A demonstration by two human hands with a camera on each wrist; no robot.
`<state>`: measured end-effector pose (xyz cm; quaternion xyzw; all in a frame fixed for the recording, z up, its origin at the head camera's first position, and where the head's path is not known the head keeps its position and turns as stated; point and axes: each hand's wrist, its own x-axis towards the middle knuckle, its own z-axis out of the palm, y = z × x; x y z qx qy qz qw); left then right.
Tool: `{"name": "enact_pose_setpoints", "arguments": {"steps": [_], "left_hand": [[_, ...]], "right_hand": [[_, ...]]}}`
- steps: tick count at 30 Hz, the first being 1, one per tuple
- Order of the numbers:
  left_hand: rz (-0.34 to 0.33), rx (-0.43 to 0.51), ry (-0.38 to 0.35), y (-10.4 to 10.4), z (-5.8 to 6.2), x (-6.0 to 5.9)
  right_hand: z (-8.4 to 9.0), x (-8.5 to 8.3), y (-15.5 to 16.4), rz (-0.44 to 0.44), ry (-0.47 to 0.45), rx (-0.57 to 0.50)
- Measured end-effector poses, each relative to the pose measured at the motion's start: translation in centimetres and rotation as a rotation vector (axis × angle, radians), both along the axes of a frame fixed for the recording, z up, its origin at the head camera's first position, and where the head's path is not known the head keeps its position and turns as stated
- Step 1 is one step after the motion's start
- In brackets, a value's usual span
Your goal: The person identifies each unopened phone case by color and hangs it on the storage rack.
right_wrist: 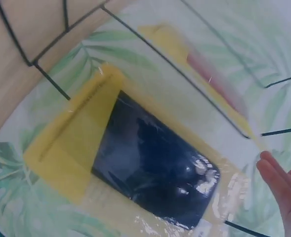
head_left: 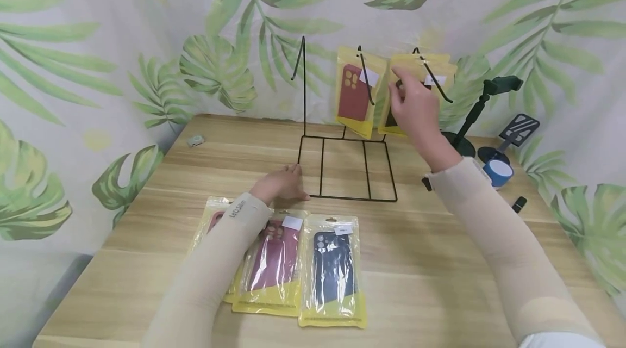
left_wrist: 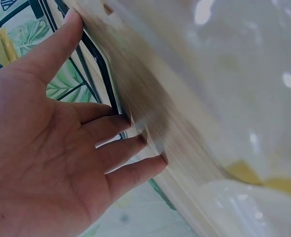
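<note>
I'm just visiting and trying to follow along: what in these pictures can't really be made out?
- Head view: the right hand covers most of the dark phone case hanging on the rack's right hook, so the grip is unclear.
- Head view: the left sleeve hides much of the leftmost packet on the table.
- Packet labels: too small to read.
- Left wrist view: the packet beside the left hand is a blur.

Staged shop-display table (head_left: 440, 261): leaf-print backdrop (head_left: 98, 38), wire rack (head_left: 342, 163).

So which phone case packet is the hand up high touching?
The dark case packet on the rack's right hook, at the right hand. The red one hangs on the middle hook, and three more lie flat on the table.
</note>
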<state>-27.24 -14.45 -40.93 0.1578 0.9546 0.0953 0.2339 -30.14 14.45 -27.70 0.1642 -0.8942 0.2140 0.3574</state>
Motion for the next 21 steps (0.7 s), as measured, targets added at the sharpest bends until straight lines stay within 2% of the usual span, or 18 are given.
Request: {"name": "enact_pose_setpoints", "arguments": {"steps": [3, 5, 8, 12, 15, 18, 21], "left_hand": [[0.000, -0.002, -0.002, 0.2, 0.1, -0.2], [0.001, 0.000, -0.006, 0.3, 0.1, -0.3], [0.000, 0.010, -0.019, 0.5, 0.1, -0.4], [0.005, 0.015, -0.038, 0.6, 0.1, -0.5], [0.009, 0.016, -0.044, 0.5, 0.1, -0.6], [0.007, 0.020, -0.044, 0.4, 0.1, -0.6], [0.009, 0.026, -0.044, 0.3, 0.1, -0.5]], "right_hand": [[-1.7, 2.4, 1.0, 0.044, 0.052, 0.048], [-3.3, 4.0, 1.7, 0.059, 0.003, 0.110], [-6.5, 5.9, 3.1, 0.062, -0.193, 0.260], [-11.0, 7.2, 5.2, 0.048, -0.606, 0.465], [-13.4, 7.6, 6.3, 0.057, -0.830, 0.522], [-14.8, 7.7, 6.8, 0.082, -0.897, 0.497], [-15.3, 7.5, 6.7, 0.096, -0.879, 0.481]]}}
